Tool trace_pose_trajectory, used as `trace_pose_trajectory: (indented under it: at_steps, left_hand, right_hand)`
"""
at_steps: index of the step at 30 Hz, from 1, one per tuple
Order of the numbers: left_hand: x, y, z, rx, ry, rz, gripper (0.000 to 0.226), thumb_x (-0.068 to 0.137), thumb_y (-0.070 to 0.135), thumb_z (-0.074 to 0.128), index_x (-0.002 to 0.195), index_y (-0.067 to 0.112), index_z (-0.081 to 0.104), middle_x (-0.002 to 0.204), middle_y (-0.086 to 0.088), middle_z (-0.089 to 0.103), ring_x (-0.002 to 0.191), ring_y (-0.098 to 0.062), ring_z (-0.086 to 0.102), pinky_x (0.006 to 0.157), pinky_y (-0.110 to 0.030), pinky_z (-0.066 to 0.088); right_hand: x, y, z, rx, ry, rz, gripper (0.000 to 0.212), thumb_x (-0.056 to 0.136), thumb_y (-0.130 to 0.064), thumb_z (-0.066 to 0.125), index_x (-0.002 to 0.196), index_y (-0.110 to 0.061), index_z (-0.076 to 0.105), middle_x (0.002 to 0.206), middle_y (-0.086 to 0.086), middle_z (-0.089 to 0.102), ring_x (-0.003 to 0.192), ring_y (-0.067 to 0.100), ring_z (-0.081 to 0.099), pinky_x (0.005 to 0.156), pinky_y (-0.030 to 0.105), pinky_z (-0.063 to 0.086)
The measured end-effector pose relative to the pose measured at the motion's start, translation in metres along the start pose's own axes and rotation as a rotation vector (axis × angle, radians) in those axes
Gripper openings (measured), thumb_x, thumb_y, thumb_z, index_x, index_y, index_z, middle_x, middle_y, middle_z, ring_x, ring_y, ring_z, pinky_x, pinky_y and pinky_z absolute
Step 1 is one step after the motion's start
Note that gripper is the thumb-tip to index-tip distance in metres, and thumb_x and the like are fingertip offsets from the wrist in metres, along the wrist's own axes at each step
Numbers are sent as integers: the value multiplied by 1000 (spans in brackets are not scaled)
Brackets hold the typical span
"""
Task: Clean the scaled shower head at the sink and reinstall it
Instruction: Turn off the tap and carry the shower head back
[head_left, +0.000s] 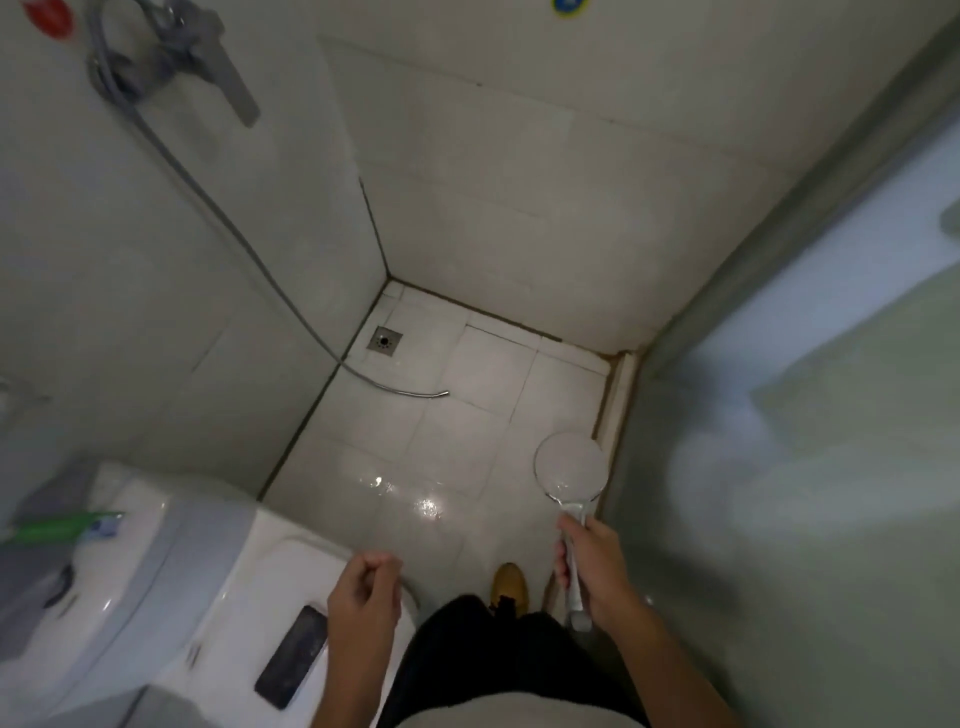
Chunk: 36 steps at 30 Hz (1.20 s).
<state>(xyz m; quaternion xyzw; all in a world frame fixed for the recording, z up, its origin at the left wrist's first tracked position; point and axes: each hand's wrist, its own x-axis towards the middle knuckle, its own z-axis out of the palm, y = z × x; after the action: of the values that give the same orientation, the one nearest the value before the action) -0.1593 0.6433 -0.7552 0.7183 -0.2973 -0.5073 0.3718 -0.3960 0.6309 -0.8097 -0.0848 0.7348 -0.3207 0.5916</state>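
My right hand (597, 564) grips the handle of the round white shower head (570, 469), which points away from me, face up, above the floor tiles at the right. The grey shower hose (218, 213) hangs from the wall mixer tap (171, 57) at the upper left, and its loose end (421, 395) lies on the wet floor, apart from the head. My left hand (366, 592) hovers over the toilet lid with its fingers curled in and nothing in it.
A white toilet (171, 582) fills the lower left, with a dark phone (292, 656) on its lid and a green bottle (62, 527) on the cistern. A floor drain (384, 341) sits in the far corner. A glass partition (779, 415) runs along the right.
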Motion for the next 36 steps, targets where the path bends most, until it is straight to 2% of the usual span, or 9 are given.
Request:
trace_pose_trajectory:
  at_steps: [4,7,9,13,20,22,28,32,36]
  left_hand:
    - [18,11,16,-31,44,-39,12,91,-2,54,79,-5,56,52,-7,43,45,-8,38,45,-16,36]
    - [52,21,39,-4,29,-71,16,92,4,54,78,0,57,59,-9,45,53,-15,39,53,-30,36]
    - [83,25,57,34,-5,-93,16,93,8,55,78,3,59,61,-9,47,56,-18,41,55,-33,37]
    - [156,28,92,77,-79,-141,16,92,14,56,77,10,60,60,-2,48,55,-14,42,54,-32,36]
    - [285,16,142,254,-135,-166,13,90,14,58,81,4,60,67,-3,55,59,-13,49,59,-28,41]
    - [322,3,158,320,-138,-164,13,89,13,58,82,4,61,68,-4,57,60,-14,50,59,-27,42]
    - [435,-61,218,393,-76,-242,13,89,15,57,83,6,63,72,-3,60,65,-16,53,61,-27,42]
    - [513,-127,259,431,-51,-262,8,88,15,58,83,10,62,73,-1,61,69,-18,55,64,-30,45]
    - [588,-198,288,535,-77,-233,5,88,19,59,86,15,61,82,-2,65,76,-21,62,71,-37,54]
  right_hand:
    - [27,-33,-1,-46,-49,12,19,99,-17,54,84,-5,54,57,9,52,42,18,46,41,28,39]
    - [53,-53,1,-74,-62,7,22,99,-17,55,82,-3,55,57,11,53,39,19,47,40,27,40]
    - [70,-67,3,-91,-72,16,23,99,-18,55,82,-2,57,57,11,54,40,19,48,40,27,41]
    - [112,-96,14,-84,-91,33,22,100,-18,54,86,-1,56,58,11,55,41,18,50,40,27,42]
    - [213,-128,59,-83,-35,44,22,99,-17,53,81,-4,53,55,9,54,39,20,47,41,28,39]
    - [245,-130,68,-111,-54,52,25,100,-20,52,81,-5,54,56,9,55,41,20,48,42,29,40]
    - [371,-116,91,-93,-38,97,17,98,-17,54,104,-1,54,63,12,53,42,19,48,38,27,39]
    - [469,-90,111,-106,5,108,14,98,-13,51,91,-1,54,61,14,50,38,18,45,37,27,38]
    - [562,-62,135,-113,43,113,22,97,-13,51,77,-5,51,57,12,50,37,19,45,38,26,38]
